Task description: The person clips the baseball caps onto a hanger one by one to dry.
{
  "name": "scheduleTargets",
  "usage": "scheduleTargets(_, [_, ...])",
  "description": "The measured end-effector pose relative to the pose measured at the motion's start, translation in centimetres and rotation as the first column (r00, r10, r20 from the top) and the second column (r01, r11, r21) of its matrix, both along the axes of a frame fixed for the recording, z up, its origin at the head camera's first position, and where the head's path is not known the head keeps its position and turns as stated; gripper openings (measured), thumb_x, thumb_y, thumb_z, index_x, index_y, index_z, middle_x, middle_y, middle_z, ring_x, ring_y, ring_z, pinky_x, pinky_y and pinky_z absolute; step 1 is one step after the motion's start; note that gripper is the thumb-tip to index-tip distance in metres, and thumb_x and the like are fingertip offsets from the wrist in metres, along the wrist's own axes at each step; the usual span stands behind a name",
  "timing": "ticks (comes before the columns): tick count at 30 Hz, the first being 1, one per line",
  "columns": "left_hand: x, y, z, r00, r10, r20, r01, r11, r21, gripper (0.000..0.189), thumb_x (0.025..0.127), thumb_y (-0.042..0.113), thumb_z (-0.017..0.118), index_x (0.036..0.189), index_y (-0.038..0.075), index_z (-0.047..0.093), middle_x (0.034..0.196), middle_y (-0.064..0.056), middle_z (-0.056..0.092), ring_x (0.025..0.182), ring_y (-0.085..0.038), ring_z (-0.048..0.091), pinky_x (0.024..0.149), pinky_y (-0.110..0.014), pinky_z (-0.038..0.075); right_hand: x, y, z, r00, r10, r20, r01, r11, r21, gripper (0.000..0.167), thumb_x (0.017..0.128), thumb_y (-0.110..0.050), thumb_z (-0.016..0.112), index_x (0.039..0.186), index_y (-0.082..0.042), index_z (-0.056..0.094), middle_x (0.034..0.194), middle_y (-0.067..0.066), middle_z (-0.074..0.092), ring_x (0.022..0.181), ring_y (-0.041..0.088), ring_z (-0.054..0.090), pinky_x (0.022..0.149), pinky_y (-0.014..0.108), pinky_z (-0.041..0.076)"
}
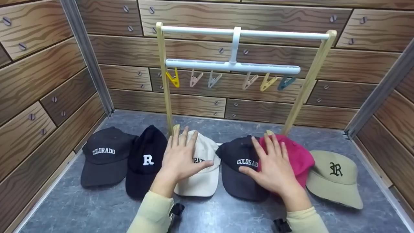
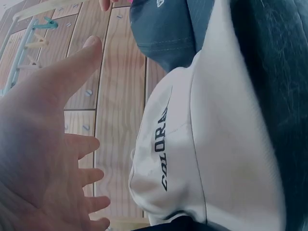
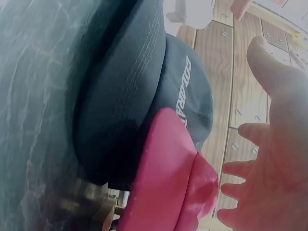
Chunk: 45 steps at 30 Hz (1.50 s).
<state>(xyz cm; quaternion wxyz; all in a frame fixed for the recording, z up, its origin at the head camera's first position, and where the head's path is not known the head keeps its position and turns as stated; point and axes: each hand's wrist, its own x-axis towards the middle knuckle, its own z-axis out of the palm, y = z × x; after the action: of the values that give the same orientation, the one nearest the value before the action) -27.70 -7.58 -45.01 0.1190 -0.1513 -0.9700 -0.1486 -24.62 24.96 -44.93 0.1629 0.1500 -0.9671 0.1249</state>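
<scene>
Extends pale yellow sleeves [image 1: 152, 212] over the near side of the grey worktop [image 1: 210, 220]. Has, leftmost, a charcoal cap [image 1: 106, 153], then a black cap [image 1: 142, 178]. Spreads the left hand [image 1: 181, 158], fingers [image 2: 91, 176] wide and empty, just above the white cap [image 1: 199, 186]. Spreads the right hand [image 1: 273, 165] likewise, above the right edge of the dark cap [image 1: 237, 178] and the pink cap [image 1: 297, 158]. Has a khaki cap [image 1: 333, 178] rightmost.

Holds both arms [image 1: 305, 223] forward, in pale yellow sleeves [image 1: 147, 212] ending near the wrists [image 1: 165, 185]. Has the left hand [image 1: 181, 158] and the right hand [image 1: 275, 168] apart, with backs turned up, fingers [image 1: 183, 137] straight and lightly spread, and thumbs [image 1: 202, 166] stretched inward toward each other.
</scene>
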Motion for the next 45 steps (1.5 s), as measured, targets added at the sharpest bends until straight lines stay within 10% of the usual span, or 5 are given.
scheduleTargets(45, [-2.5,-2.4,0.3,0.999,-0.031,-0.042,0.037,0.987,0.156,0.075,0.100,0.032,0.083,0.159,-0.004,0.054,0.159,-0.023,0.058,0.144,-0.046,0.057,0.121,-0.059,0.044,-5.1,-11.5,0.3,0.969,0.223,0.102,-0.190,0.946,-0.263,0.082,0.107,-0.043,0.075,0.168,0.000,0.042,0.170,0.027,0.043,0.158,0.046,0.042,0.126,0.061,0.038])
